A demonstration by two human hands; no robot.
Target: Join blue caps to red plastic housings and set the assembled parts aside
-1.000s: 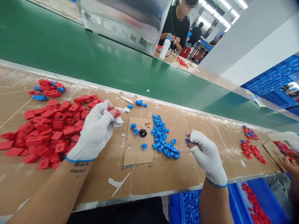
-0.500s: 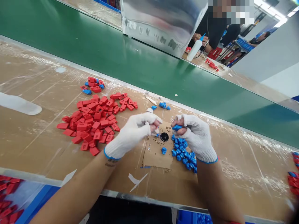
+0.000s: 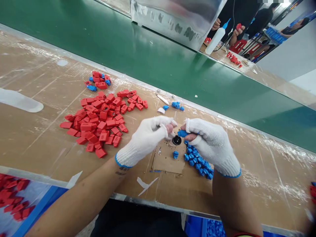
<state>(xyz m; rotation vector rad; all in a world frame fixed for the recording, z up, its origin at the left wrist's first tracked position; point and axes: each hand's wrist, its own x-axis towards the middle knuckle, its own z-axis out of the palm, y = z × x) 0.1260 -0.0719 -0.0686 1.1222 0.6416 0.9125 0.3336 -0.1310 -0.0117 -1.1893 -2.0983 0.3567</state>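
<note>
The right hand [image 3: 211,144] pinches a blue piece [image 3: 182,133] between thumb and fingers above the tabletop [image 3: 56,151], near a black disc [image 3: 176,140], while facing it the left hand [image 3: 150,138] curls inward, holding what, if anything, I can't make out

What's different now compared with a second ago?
The left hand moved right from the red pile, and the right hand moved left; they now nearly meet near the black disc. The right still holds a blue piece; whether the left keeps its red one is unclear. The pile and disc stayed put.
</note>
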